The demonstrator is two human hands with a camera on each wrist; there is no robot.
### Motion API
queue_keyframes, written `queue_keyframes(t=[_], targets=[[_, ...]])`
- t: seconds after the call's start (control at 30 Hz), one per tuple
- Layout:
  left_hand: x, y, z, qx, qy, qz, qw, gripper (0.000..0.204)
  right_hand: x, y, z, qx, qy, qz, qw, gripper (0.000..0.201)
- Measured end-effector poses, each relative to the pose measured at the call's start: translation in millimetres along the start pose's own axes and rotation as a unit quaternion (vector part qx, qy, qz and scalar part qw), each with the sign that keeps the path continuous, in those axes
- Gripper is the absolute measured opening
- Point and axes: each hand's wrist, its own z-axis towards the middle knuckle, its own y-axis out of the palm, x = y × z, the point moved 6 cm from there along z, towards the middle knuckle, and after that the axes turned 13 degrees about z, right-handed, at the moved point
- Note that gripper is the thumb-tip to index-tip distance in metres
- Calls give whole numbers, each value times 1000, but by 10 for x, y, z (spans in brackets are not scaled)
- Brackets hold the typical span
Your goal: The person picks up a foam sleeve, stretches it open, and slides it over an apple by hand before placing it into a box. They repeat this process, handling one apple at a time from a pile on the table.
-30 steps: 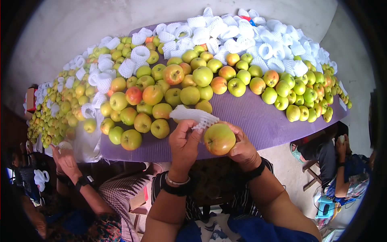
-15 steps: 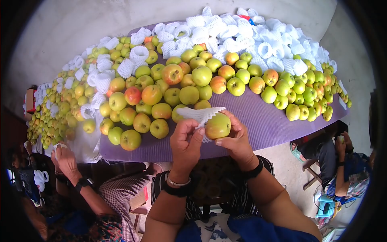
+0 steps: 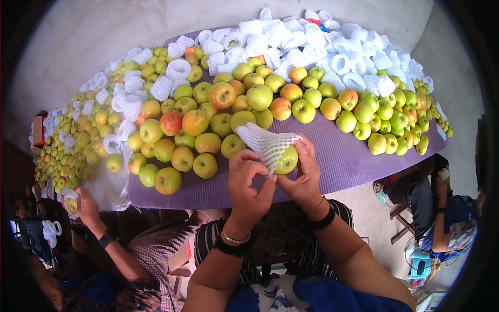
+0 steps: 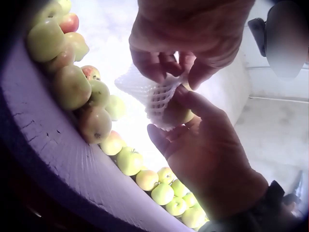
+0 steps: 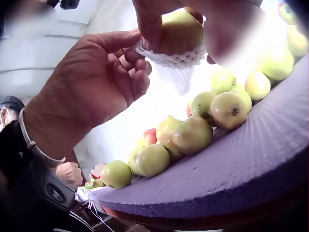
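Note:
In the head view a green apple point(image 3: 287, 160) is partly inside a white foam net sleeve point(image 3: 264, 143), whose narrow end points up and left. My right hand point(image 3: 306, 182) grips the apple from the right, fingers behind and thumb below. With thumb and curled fingers, my left hand point(image 3: 248, 190) pinches the sleeve's lower edge. The left wrist view shows the net point(image 4: 157, 99) stretched over the apple between both hands. Seen in the right wrist view, the left hand point(image 5: 91, 82) holds the net's rim point(image 5: 174, 59) beside the exposed apple point(image 5: 181, 31).
Many apples point(image 3: 222, 95) lie on a purple ribbed mat point(image 3: 322, 151), with a heap of white foam sleeves point(image 3: 312, 39) along the back. Another person's hand point(image 3: 87, 208) holds a netted apple at the left. Someone else sits at the right near a blue stool point(image 3: 420, 265).
The net has moved from beside the apple to over its left part, its narrow end now pointing up-left. Both hands have turned, and the left has shifted slightly right.

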Motion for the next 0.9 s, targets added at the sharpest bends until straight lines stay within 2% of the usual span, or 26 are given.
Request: queue_keyframes(t=[0.07, 0.1, 0.13, 0.17, 0.2, 0.27, 0.3, 0.37, 0.4, 0.43, 0.47, 0.5, 0.57, 0.6, 0.63, 0.67, 0.73, 0.9], targets=[[-130, 66, -53, 24, -143, -198, 969, 36, -64, 7, 13, -11, -31, -16, 999, 66], [-124, 57, -47, 24, -143, -198, 969, 36, -105, 46, 14, -49, -58, -57, 995, 66], [-154, 73, -49, 1, -186, -182, 966, 43, -137, 92, 5, -86, -85, -98, 988, 65], [-195, 92, -62, -21, -228, -167, 959, 50, -138, 100, 1, -86, -85, -98, 988, 65], [-231, 90, -65, -22, -228, -167, 959, 50, -135, 139, -12, -108, -85, -114, 984, 64], [-288, 131, -61, -74, -199, -186, 959, 51, -156, 169, -11, -129, -84, -129, 980, 63], [-304, 105, -50, -74, -199, -186, 959, 51, -191, 160, 18, -130, -68, -94, 985, 62], [-365, 148, -76, -88, -285, -371, 879, 49, -232, 139, 56, -131, -53, -59, 988, 60], [-382, 146, -81, -88, -285, -370, 880, 49, -202, 73, 80, -95, -6, 46, 994, 57], [-420, 149, -103, -61, -303, -434, 846, 48, -154, 20, 88, -58, 41, 150, 986, 53], [-446, 153, -120, -35, -319, -494, 808, 47, -125, 11, 71, -58, 41, 151, 986, 53], [-427, 154, -113, -35, -319, -494, 808, 47, -31, -18, 36, -32, 70, 196, 978, 46], [-372, 165, -90, -7, -323, -552, 768, 49, 103, -60, -22, -4, 98, 240, 966, 39], [-368, 178, -95, -9, -323, -553, 768, 49, 177, -53, -52, -10, 130, 275, 953, 33], [-347, 183, -88, -27, -299, -530, 793, 51, 214, -34, -63, -17, 163, 309, 937, 26], [-320, 184, -73, -44, -275, -505, 817, 52, 188, -31, -56, -17, 162, 308, 937, 26], [-300, 184, -57, -44, -273, -496, 823, 51, 130, -29, -32, 19, 187, 295, 937, 17], [-317, 224, -96, -60, -272, -468, 839, 50, 164, -113, -72, 33, 159, 211, 964, 14]])
